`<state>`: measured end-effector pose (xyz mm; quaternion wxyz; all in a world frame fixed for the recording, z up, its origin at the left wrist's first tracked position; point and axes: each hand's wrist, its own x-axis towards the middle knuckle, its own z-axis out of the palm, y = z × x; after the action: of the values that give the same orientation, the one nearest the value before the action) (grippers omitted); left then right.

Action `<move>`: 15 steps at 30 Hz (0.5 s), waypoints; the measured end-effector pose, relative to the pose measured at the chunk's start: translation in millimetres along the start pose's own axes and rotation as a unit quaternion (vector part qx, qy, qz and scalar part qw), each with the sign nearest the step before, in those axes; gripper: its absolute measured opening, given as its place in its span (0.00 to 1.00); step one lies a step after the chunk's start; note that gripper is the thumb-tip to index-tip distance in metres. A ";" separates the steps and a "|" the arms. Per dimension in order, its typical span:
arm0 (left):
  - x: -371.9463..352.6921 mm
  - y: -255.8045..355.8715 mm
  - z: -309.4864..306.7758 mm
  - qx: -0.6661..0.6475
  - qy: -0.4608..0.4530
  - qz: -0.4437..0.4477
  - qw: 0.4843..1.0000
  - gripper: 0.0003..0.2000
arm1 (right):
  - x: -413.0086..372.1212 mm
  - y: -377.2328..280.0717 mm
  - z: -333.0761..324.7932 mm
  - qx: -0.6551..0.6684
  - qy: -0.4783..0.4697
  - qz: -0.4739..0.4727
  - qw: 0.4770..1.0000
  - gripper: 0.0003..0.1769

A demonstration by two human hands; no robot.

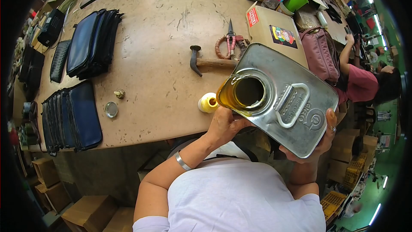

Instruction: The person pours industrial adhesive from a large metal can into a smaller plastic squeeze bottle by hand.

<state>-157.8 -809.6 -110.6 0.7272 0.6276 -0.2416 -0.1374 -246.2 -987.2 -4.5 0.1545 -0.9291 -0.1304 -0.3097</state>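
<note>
A rectangular metal can (317, 88) with a folding handle on its top is tilted toward the left. Yellowish, syrupy liquid (227, 94) coats the side of its round opening. My right hand (319, 144) grips the can's right lower corner, fingers partly hidden beneath it. My left hand (226, 124) is closed at the can's lower left edge, below the opening, some fingers hidden. Just left of the can's mouth, a small white and yellow bottle (207, 103) stands open near the table edge, close to my left fingers.
On the worktable (150, 51) lie a hammer (214, 63), pink-handled scissors (231, 41), a round metal lid (111, 109), a small brush-like cap (119, 94) and stacks of dark blue pouches (90, 43). A cardboard box (274, 25) and pink bag (319, 53) stand right. A person (362, 81) works beyond.
</note>
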 end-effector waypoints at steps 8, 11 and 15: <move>-0.2 -0.9 0.1 0.006 -0.009 -0.002 1.000 0.21 | -3.5 4.2 2.4 0.031 0.017 0.004 0.999 0.59; -0.2 -0.7 0.0 0.008 -0.011 -0.005 1.000 0.21 | -5.8 5.8 3.8 0.047 0.018 0.009 0.999 0.59; -0.2 -2.6 0.4 0.017 -0.009 0.004 1.000 0.21 | -0.8 3.7 3.8 0.020 0.012 -0.005 1.000 0.58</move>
<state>-157.9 -810.3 -113.2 0.7148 0.6377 -0.2530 -0.1360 -243.5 -989.3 -8.6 0.1733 -0.9214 -0.1392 -0.3188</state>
